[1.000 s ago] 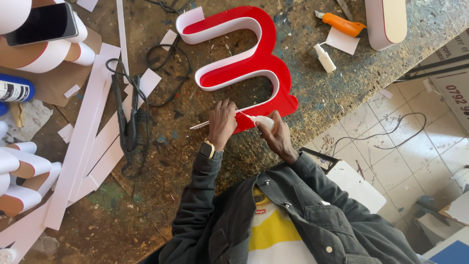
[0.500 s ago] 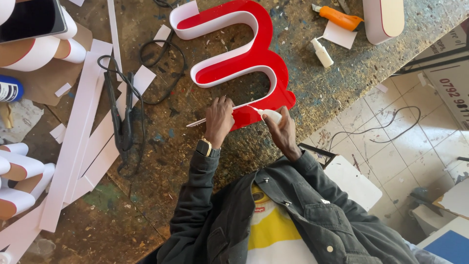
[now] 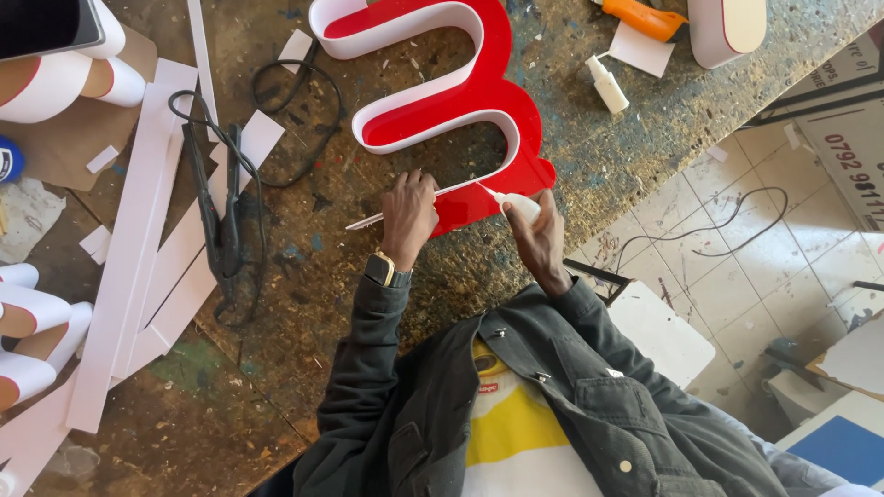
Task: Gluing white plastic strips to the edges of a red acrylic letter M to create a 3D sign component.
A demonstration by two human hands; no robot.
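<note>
Item one, as I log it from my station: red curved sign letter with a raised white wall, lying flat on the paint-spattered workbench. Its lower end sits directly ahead of both hands and touches them. Item two: left hand, fingers curled and pinching a thin white strip against the letter's lower edge. One end of the strip sticks out to the left of the knuckles. Item three: right hand, wrapped around a small white glue bottle, with the nozzle angled at the seam where strip meets letter, just beside the left hand's fingertips. Item four: black clamp-like tool with cord, on the bench well to the left of the left hand. Item five: loose white strips, fanned beneath and beside that tool. Item six: a second small white bottle and an orange tool, beyond the letter at the far right, apart from both hands.
</note>
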